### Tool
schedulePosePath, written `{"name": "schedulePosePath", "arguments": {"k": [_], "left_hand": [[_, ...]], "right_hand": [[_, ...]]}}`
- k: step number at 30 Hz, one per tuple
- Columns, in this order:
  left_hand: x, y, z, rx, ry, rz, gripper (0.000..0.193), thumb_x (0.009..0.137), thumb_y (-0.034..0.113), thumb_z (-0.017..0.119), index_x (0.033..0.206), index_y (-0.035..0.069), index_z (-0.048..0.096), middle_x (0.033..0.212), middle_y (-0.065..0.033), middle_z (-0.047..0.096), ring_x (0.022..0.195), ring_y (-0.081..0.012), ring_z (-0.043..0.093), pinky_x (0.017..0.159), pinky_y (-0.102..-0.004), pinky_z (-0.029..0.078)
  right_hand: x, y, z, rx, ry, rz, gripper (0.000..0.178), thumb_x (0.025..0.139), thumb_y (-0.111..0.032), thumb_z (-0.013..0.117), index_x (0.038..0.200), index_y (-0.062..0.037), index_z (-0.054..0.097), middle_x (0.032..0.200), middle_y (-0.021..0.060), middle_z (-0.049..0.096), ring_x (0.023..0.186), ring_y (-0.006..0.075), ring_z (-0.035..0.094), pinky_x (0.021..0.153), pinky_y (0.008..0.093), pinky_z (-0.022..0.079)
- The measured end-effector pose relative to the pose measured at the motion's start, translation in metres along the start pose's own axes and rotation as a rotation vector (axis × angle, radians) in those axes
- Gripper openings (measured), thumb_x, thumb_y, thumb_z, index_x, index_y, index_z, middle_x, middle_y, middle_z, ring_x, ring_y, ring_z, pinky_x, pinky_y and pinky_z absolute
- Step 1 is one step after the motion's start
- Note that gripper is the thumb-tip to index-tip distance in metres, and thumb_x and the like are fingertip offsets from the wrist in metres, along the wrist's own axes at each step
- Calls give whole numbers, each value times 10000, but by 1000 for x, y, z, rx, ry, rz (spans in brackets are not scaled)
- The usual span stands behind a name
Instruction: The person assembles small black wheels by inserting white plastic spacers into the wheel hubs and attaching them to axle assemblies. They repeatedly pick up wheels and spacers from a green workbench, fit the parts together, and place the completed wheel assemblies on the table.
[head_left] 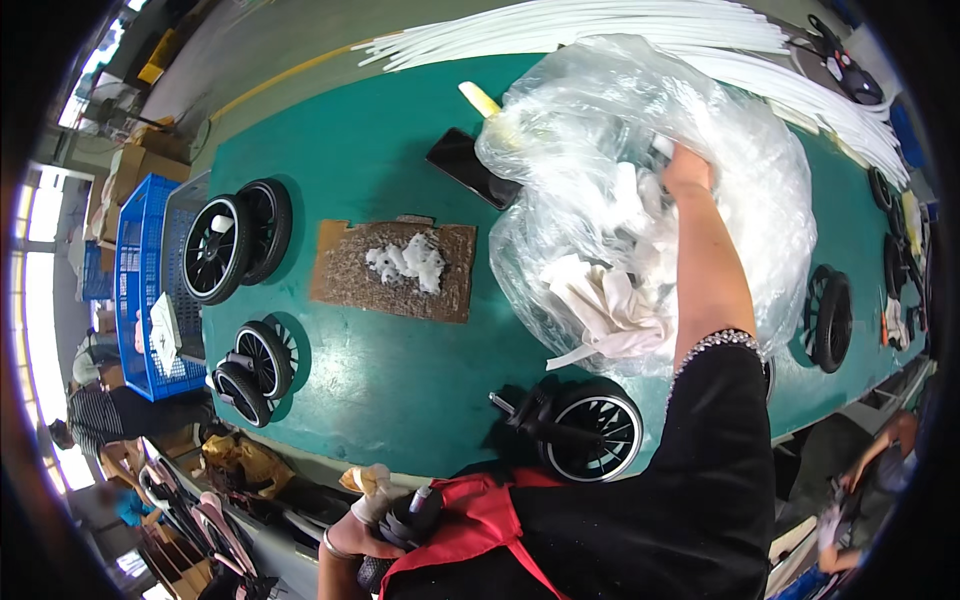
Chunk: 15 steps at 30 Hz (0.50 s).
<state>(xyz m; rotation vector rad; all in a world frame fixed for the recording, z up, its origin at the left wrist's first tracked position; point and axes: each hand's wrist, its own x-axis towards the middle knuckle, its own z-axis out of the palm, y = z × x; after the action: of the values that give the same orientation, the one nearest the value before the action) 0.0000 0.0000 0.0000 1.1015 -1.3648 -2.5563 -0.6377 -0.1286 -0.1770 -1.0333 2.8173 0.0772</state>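
My right hand (690, 172) reaches into a large clear plastic bag (560, 110) full of white fluffy material. Its fingers are mostly hidden there, and a small white piece shows beside them. A crumpled off-white cloth (612, 308) lies in the near part of the bag. Low by my body, my left hand (362, 535) is closed around a black wheel fork (405, 522) with a metal stem; a pale covering shows on one of its fingers. A similar fork with a spoked wheel (592, 432) lies at the table's near edge.
The green table (390, 375) bears a brown board (335, 265) with white fluff (408, 262), a black phone (470, 165) and wheels (216, 250) at left and right. White tubes (600, 25) lie along the far side. A blue crate (140, 290) stands left; other people are lower left and right.
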Motion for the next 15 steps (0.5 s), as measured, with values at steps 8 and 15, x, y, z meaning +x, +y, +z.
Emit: {"name": "schedulePosePath", "arguments": {"k": [8,15], "left_hand": [[20,7,10,129,6,-112,866,616,110,845,1374,-30,451,1227,-73,537,1114,-186,517,994,-327,396],[18,4,13,267,-115,-97,766,669,84,820,1338,-16,462,1179,-99,553,1079,-195,539,948,-323,447]], "right_hand": [[-33,-25,-18,286,-12,-272,456,798,-288,621,1194,-65,595,1110,192,666,1041,375,628,873,461,494],[-8,-14,66,60,20,-290,420,830,-204,665,1218,-108,536,1138,188,653,1058,392,615,840,496,494]]}}
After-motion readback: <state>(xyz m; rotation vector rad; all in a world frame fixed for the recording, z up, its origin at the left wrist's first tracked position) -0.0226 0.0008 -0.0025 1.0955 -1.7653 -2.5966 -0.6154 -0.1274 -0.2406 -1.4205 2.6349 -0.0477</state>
